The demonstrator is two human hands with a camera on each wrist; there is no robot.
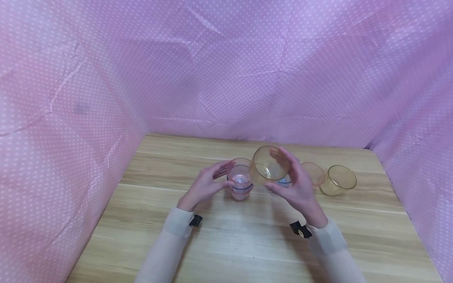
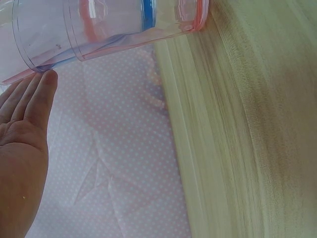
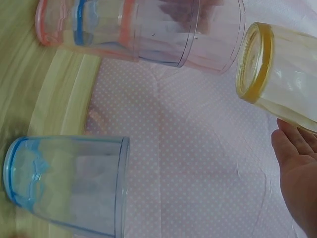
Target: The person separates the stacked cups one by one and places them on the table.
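Observation:
A stack of nested clear plastic cups (image 1: 240,189), pink and blue, stands upright on the table. My left hand (image 1: 205,184) holds it near the top, thumb on the near side and fingers on the far side. In the right wrist view the stack (image 3: 163,34) shows a pink base with a blue band above it. My right hand (image 1: 301,186) grips a yellow clear cup (image 1: 262,171), raised off the table and slightly tilted, just right of the stack's rim. The yellow base (image 3: 255,64) is about level with the stack's top and appears apart from it.
A blue cup (image 3: 74,183) stands upright on the table, mostly hidden behind my right hand in the head view. Further right are a pink cup (image 1: 315,173) and another yellow cup (image 1: 334,184). Pink dotted cloth (image 1: 219,78) surrounds the wooden table (image 1: 240,243).

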